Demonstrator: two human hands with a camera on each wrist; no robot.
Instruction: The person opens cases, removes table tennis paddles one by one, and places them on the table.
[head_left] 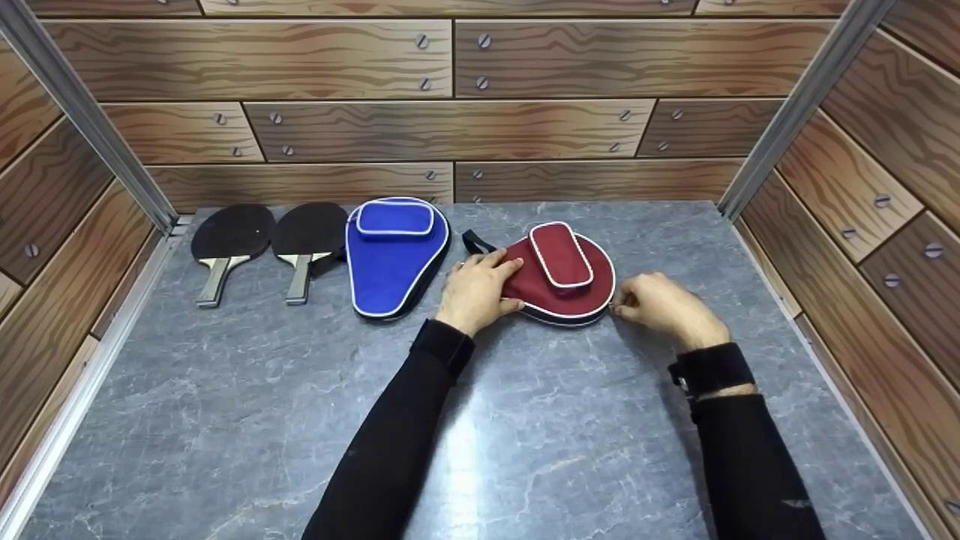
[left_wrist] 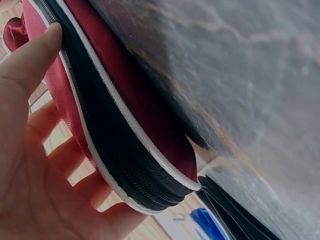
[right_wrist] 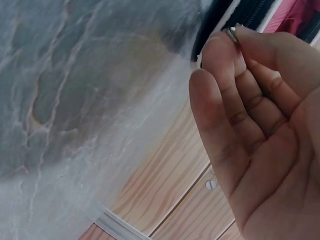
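Note:
A red paddle case (head_left: 559,296) with white piping and a small raised pocket (head_left: 561,255) lies on the table, its narrow end to the left. My left hand (head_left: 476,289) rests on that narrow end, fingers spread over the top. The left thumb (left_wrist: 47,45) presses on the black zippered side (left_wrist: 107,120), where the zip runs along the edge. At the case's rounded right end, my right hand (head_left: 660,304) pinches a small metal zipper pull (right_wrist: 232,35) between thumb and forefinger. Its other fingers curl loosely below the pull in the right wrist view.
Left of the red case lies a blue paddle case (head_left: 390,259) with its pocket at the top. Two black table tennis paddles (head_left: 234,231) with grey handles lie farther left. A black strap (head_left: 476,241) sticks out behind my left hand. Wood-patterned panels (head_left: 450,131) enclose the grey table (head_left: 570,450).

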